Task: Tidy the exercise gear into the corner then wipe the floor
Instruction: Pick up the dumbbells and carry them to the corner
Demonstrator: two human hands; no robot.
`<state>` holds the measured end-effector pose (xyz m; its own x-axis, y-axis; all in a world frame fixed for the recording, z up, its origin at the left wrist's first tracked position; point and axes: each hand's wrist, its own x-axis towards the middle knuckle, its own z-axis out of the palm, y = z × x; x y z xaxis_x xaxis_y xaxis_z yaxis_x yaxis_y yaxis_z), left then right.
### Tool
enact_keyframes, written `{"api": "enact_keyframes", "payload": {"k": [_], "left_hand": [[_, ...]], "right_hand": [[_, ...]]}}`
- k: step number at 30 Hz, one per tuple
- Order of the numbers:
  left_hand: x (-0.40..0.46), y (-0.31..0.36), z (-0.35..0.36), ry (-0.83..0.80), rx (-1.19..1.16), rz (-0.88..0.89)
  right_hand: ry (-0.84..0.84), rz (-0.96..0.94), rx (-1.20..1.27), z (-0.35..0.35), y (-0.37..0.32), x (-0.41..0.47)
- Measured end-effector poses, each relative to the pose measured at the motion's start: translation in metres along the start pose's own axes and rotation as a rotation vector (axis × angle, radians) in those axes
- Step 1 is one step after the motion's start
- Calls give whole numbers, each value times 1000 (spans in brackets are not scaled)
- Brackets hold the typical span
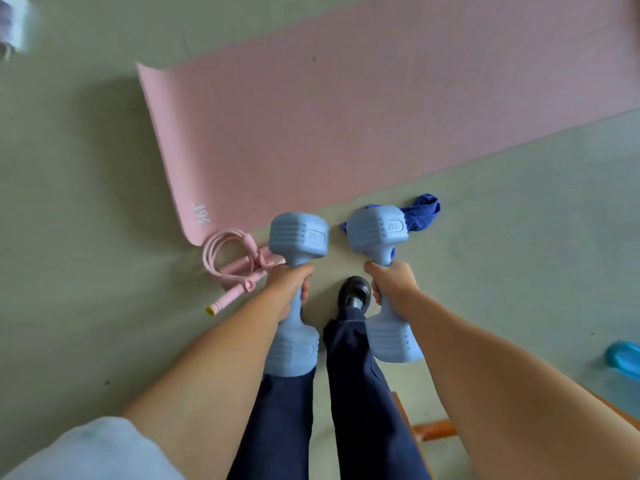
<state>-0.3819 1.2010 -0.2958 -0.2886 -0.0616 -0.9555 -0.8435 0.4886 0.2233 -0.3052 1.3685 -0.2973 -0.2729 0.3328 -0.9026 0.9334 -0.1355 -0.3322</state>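
My left hand [289, 289] grips the handle of a light blue dumbbell [298, 237] marked 2KG, held above the floor. My right hand [393, 282] grips a second, matching light blue dumbbell [375, 230] beside it. A pink exercise mat [346, 116] lies unrolled on the floor ahead. A coiled pink skipping rope [235, 268] with a yellow-tipped handle lies at the mat's near corner, left of my left hand. A crumpled blue cloth [424, 211] lies on the floor, partly hidden behind the right dumbbell.
My legs in dark trousers and a black shoe [355, 292] stand between the dumbbells. A turquoise object [623, 360] shows at the right edge. A wooden piece [434, 429] sits low right. Grey-green floor [86, 202] stretches left and right.
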Motion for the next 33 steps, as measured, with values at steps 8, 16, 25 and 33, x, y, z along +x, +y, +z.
{"api": "enact_keyframes", "payload": {"k": [8,16,25,33], "left_hand": [[-138,22,-43,22,56,126],[-225,44,-43,6,195,185],[-269,117,80,-89,541,470],[-320,181,277,-223,751,579]], "right_hand": [[31,-126,-77,-62,-17,-146],[144,-113,2,-107,24,-227],[320,-110,245,-216,53,-255],[423,-105,538,-383,94,-237]]}}
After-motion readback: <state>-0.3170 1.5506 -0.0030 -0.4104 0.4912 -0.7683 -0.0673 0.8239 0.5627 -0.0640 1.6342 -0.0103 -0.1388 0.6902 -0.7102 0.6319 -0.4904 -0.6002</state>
